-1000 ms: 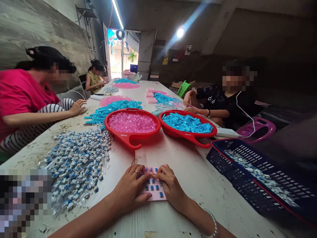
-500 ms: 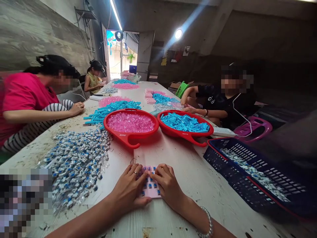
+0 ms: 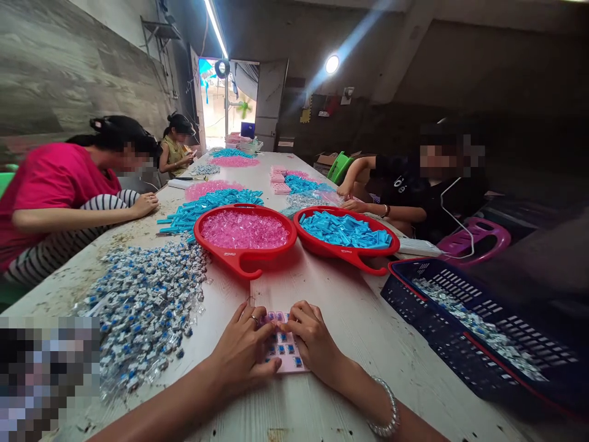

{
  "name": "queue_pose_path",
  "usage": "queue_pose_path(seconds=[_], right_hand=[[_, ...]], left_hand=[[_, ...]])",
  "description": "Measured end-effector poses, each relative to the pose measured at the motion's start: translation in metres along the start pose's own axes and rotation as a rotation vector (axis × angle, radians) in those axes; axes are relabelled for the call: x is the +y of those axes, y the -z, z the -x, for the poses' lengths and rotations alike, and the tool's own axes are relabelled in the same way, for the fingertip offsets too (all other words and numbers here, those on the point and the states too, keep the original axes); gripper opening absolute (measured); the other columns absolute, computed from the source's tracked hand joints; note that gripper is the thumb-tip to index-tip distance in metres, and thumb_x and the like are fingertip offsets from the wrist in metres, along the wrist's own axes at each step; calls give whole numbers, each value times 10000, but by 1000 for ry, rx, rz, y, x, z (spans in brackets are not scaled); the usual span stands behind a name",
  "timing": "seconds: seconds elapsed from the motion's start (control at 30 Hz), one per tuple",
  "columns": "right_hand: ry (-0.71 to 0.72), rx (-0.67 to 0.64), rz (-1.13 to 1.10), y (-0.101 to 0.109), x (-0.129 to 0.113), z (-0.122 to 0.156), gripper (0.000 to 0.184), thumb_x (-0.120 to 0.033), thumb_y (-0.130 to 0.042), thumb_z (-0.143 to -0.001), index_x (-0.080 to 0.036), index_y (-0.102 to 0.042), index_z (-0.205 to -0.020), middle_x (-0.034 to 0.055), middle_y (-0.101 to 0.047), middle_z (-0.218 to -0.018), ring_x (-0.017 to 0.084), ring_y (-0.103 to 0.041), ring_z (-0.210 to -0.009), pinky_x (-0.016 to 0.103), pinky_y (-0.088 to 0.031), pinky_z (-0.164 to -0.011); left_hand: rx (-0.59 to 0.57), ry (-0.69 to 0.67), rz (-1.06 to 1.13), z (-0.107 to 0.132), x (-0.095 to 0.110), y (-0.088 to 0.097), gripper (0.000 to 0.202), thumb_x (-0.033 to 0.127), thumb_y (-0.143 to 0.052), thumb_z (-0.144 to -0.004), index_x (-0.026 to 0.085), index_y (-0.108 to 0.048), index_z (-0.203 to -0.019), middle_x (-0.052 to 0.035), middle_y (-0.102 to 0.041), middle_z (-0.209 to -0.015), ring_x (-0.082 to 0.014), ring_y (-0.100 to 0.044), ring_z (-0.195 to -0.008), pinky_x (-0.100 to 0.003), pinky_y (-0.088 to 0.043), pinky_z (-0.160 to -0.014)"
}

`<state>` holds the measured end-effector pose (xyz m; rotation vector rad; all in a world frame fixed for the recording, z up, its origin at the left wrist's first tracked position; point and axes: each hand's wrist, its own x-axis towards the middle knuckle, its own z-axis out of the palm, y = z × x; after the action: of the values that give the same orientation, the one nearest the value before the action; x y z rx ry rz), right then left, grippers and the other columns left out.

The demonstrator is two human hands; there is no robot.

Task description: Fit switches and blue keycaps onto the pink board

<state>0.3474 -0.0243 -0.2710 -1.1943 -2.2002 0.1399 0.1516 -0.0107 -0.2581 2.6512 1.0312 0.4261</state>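
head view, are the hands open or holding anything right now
Left hand: open, bent fingers over the pink board's left side.
Right hand: fingers curled over its right side; grip cannot be told.

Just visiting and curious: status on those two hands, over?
Left hand, right hand: on pink board. Blue pieces across it. Red trays beyond, touching neither hand.

Both bare forearms reach in from the lower edge of the view and angle inward, the left forearm [image 3: 170,399] from the left and the right forearm [image 3: 416,425] from the right. The left hand [image 3: 243,344] lies palm down, its thumb spread well apart from the bent fingers. The right hand [image 3: 317,347] arches, knuckles up, fingers curled inward, its thumb hidden. The two index fingertips come close together; whether they touch is unclear.
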Motion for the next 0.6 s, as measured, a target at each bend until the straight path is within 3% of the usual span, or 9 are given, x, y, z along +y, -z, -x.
queue_pose_path(seconds=[0.13,0.33,0.47,0.6], right_hand=[[-14,-13,-15,0,-1,2,259,51,-499,-767,-175,-626,-765,19,-523,-748,173,-434,-804,322,-308,-743],[10,16,50,-5,-4,10,249,-26,-508,-829,-200,-643,-944,37,-544,-794,191,-431,-819,338,-335,-755],[26,15,108,-8,-5,10,213,-21,-506,-823,-169,-643,-894,48,-553,-805,194,-435,-830,329,-366,-750],[1,-39,97,-5,-8,8,258,20,-519,-779,-185,-662,-841,39,-557,-786,191,-449,-829,311,-388,-729]], left_hand=[[-1,-22,-10,-1,-1,0,392,426,-591,-752,226,-565,-1088,-93,-529,-1115,-276,-458,-1140,-517,-226,-1083],[13,-46,-12,-2,0,-3,371,422,-569,-777,222,-553,-1089,-89,-539,-1149,-258,-464,-1147,-533,-157,-1114],[31,-41,19,-3,2,-2,336,414,-568,-788,210,-579,-1056,-99,-556,-1164,-253,-462,-1173,-538,-125,-1123],[-10,-43,63,0,-4,8,410,415,-607,-771,225,-582,-1133,-118,-538,-1248,-271,-415,-1251,-560,-134,-1108]])
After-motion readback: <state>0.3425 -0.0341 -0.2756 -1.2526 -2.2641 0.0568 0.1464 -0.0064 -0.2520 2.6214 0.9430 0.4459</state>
